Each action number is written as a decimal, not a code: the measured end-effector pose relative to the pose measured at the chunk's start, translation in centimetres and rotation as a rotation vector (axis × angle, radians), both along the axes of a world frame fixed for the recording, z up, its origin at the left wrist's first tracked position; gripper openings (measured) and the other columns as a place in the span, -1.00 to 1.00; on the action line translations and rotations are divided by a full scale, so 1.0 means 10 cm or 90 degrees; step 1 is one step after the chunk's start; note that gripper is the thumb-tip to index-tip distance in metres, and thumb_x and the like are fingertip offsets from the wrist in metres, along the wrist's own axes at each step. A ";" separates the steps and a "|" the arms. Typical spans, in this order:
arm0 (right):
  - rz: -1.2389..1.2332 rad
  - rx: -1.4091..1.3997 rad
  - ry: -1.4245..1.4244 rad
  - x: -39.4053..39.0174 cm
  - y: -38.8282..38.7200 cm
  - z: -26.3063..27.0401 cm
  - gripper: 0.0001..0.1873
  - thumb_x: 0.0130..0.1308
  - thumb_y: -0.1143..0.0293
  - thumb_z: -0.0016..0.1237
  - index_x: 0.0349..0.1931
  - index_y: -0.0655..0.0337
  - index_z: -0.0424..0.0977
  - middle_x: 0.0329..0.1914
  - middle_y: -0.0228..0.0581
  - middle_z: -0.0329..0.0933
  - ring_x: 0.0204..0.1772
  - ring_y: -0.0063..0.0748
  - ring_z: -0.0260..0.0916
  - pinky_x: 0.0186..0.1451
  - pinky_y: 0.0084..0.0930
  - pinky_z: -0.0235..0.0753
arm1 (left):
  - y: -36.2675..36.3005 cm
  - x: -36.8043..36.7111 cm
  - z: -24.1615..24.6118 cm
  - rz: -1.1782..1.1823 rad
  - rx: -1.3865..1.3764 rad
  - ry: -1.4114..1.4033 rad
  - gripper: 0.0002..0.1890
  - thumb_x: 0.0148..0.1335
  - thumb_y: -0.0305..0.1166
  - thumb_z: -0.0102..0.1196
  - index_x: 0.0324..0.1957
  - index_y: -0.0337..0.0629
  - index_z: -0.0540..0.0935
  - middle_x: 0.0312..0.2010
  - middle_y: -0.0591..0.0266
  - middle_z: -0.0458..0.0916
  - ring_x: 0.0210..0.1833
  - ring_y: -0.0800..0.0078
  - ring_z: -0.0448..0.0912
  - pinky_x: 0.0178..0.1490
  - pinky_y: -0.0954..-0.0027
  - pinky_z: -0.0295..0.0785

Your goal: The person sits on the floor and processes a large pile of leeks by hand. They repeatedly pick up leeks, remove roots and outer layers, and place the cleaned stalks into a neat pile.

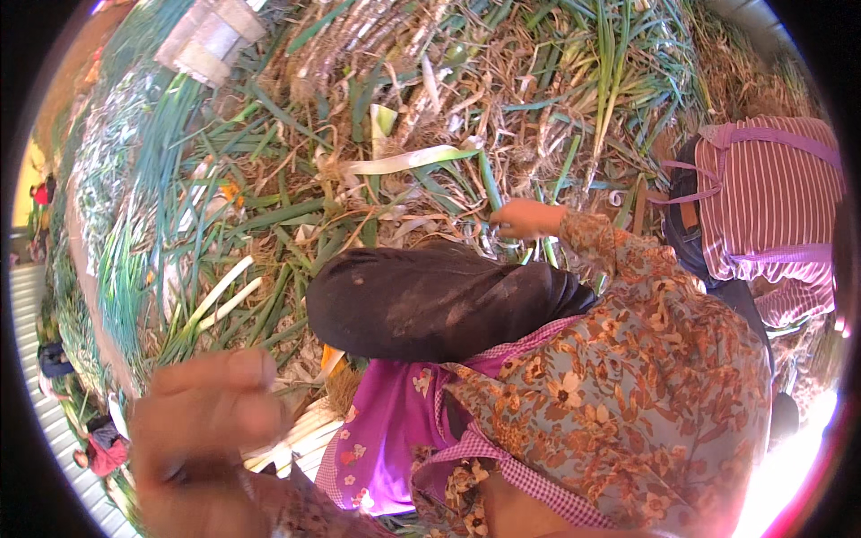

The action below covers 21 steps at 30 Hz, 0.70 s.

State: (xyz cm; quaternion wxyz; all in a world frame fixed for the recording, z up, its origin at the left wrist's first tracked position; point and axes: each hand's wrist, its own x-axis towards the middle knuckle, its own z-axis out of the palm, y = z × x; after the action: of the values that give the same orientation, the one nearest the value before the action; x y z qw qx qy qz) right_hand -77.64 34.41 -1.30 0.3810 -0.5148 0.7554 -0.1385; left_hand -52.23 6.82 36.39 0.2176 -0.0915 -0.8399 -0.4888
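My left hand (pixel 208 430) is raised close to the camera at lower left, blurred, with its fingers curled; whether it holds anything cannot be told. Behind it lies a bundle of pale long-onion stems (pixel 313 430) with a root tuft, beside my purple apron (pixel 387 430). My right hand (pixel 528 218), in a floral sleeve, is low among green leaves and dry debris beyond my dark-trousered knee (pixel 430 302). Its fingertips are partly hidden near a green leaf (pixel 489 178), so its grip is unclear. A cut white-and-green stalk (pixel 414 160) lies to its left.
Unpeeled long onions (pixel 350 40) are heaped at the top. Green-leaved bunches (pixel 121 289) line the left side, near a pale block-like object (pixel 210 40). A person in a striped top (pixel 767 195) bends close by at right. Several other people are at the far left.
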 end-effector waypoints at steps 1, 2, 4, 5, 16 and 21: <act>0.048 -0.014 0.007 0.03 0.16 -0.10 -0.64 0.25 0.21 -0.12 -0.04 0.21 0.45 -0.28 0.02 0.54 -0.24 -0.03 0.50 -0.13 -0.18 0.48 | -0.07 -0.23 0.10 0.016 -0.013 -0.014 -0.71 0.20 -0.24 -0.08 -0.25 -0.32 0.44 -0.41 -0.05 0.48 -0.36 0.07 0.48 -0.26 0.10 0.41; 0.006 0.099 -0.054 0.07 0.20 -0.20 -0.64 0.22 0.20 -0.08 -0.05 0.21 0.45 -0.27 0.00 0.54 -0.22 0.02 0.49 -0.11 -0.14 0.47 | -0.20 -0.43 0.23 0.126 -0.099 -0.065 -0.73 0.20 -0.25 -0.05 -0.27 -0.31 0.46 -0.43 -0.03 0.48 -0.38 0.12 0.47 -0.28 0.14 0.41; -0.023 0.085 -0.053 0.04 0.26 -0.29 -0.64 0.20 0.20 -0.07 -0.06 0.19 0.46 -0.27 0.01 0.53 -0.21 0.03 0.49 -0.11 -0.11 0.47 | -0.41 -0.83 0.34 0.229 -0.246 -0.192 -0.77 0.20 -0.29 0.00 -0.31 -0.30 0.49 -0.48 0.02 0.50 -0.44 0.21 0.45 -0.32 0.24 0.41; -0.035 0.057 -0.033 0.00 0.25 -0.31 -0.64 0.19 0.20 -0.06 -0.07 0.19 0.46 -0.27 0.01 0.53 -0.21 0.04 0.49 -0.11 -0.10 0.46 | -0.48 -1.00 0.32 0.081 -0.159 -0.288 -0.76 0.20 -0.28 0.01 -0.27 -0.28 0.50 -0.42 -0.01 0.51 -0.36 0.18 0.47 -0.24 0.20 0.41; -0.222 0.097 0.092 -0.81 0.17 -0.64 -0.66 0.18 0.23 -0.11 -0.07 0.12 0.47 -0.21 -0.05 0.53 -0.14 0.02 0.47 -0.07 -0.11 0.47 | -0.46 -2.54 -0.65 -0.361 -0.003 -0.500 -0.73 0.22 -0.27 0.02 -0.16 -0.26 0.51 -0.29 -0.09 0.53 -0.23 0.13 0.52 -0.13 0.16 0.43; -0.283 0.075 0.118 -1.07 0.28 -0.79 -0.66 0.19 0.23 -0.13 -0.06 0.13 0.46 -0.21 -0.04 0.53 -0.13 0.01 0.47 -0.06 -0.10 0.46 | -0.51 -3.40 -1.19 -0.197 -0.083 -0.423 -0.72 0.22 -0.26 0.02 -0.15 -0.27 0.50 -0.28 -0.10 0.53 -0.24 0.14 0.52 -0.16 0.17 0.43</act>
State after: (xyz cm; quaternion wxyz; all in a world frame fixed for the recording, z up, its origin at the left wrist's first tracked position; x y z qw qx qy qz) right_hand -88.38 37.23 -9.19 0.2996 -0.3236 0.8885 -0.1270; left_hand -86.27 1.76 24.50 -0.1498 -0.0678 -0.8704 -0.4641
